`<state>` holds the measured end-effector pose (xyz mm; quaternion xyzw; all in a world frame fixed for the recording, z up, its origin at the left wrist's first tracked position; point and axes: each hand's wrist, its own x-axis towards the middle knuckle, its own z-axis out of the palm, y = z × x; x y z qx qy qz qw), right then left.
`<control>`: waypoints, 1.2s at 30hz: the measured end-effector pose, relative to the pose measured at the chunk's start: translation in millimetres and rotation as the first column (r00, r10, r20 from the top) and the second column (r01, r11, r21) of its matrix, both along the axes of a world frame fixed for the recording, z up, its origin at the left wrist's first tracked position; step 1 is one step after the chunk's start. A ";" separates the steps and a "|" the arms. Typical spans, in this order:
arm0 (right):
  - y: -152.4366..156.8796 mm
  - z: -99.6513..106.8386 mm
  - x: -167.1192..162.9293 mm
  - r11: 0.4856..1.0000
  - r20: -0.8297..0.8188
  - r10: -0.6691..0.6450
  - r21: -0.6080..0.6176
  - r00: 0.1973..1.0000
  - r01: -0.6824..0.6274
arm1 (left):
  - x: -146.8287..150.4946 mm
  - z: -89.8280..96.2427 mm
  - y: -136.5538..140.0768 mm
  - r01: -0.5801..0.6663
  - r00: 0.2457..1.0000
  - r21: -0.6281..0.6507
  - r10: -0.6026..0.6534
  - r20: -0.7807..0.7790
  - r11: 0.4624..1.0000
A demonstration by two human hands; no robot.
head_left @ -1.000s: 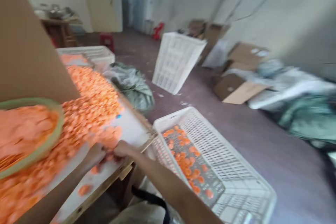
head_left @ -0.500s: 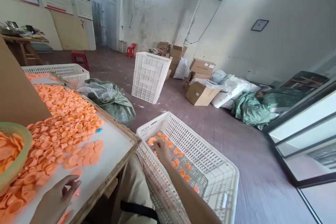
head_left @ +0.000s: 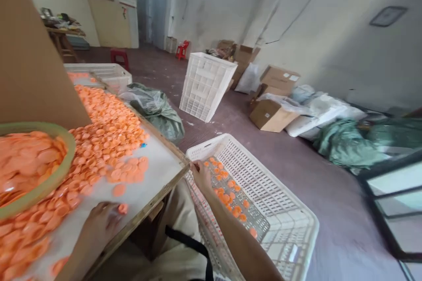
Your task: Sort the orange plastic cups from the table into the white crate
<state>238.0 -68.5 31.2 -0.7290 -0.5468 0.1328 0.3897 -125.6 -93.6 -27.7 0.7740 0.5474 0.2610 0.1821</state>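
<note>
Over the white tabletop [head_left: 165,158], my left hand [head_left: 102,221] is blurred by motion, its fingertips pinched at a small round orange plastic cap [head_left: 123,208]. Another orange cap [head_left: 119,190] lies flat just beyond it, in front of a patch of flat-lying caps [head_left: 132,169]. My right hand [head_left: 201,175] is by the table's wooden corner, over the near rim of a white plastic crate [head_left: 273,189]. Its fingers are curled together, and whatever they may hold is hidden. Several orange caps [head_left: 227,197] lie scattered on the crate's floor.
A heap of orange caps [head_left: 102,118] covers the table's left part, beside a yellow-green basket [head_left: 67,158] full of them and a cardboard panel [head_left: 39,61]. A green sack [head_left: 161,114] lies beyond the table edge. Stacked white crates [head_left: 207,83] and cardboard boxes [head_left: 273,112] stand on the floor.
My right hand has moved from above the caps inside the crate back to its rim near the table corner. My left hand now meets an orange cap. The view has shifted.
</note>
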 end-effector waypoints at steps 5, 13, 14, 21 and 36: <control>30.9 -6.6 -79.2 0.920 0.045 0.391 0.022 0.919 -0.392 | 20.9 9.7 -7.5 -0.019 0.999 -0.029 0.020 0.040 0.999; 38.6 -22.4 -147.0 0.843 0.163 0.537 -0.142 0.828 -0.519 | 30.0 5.2 -14.3 -0.082 0.987 -0.054 0.089 0.135 0.995; 39.4 -23.8 -152.4 0.846 0.183 0.532 -0.162 0.827 -0.508 | 30.3 5.1 -14.8 -0.082 0.985 -0.062 0.091 0.148 0.995; 48.4 -31.9 -159.0 0.839 0.169 0.521 -0.282 0.837 -0.465 | 24.4 11.5 -16.4 -0.060 0.989 -0.069 0.069 0.134 0.996; 18.4 -19.5 -165.9 0.620 -0.548 0.515 -0.294 0.660 -0.728 | 22.4 21.2 -6.6 -0.063 0.971 -0.240 0.115 0.211 0.969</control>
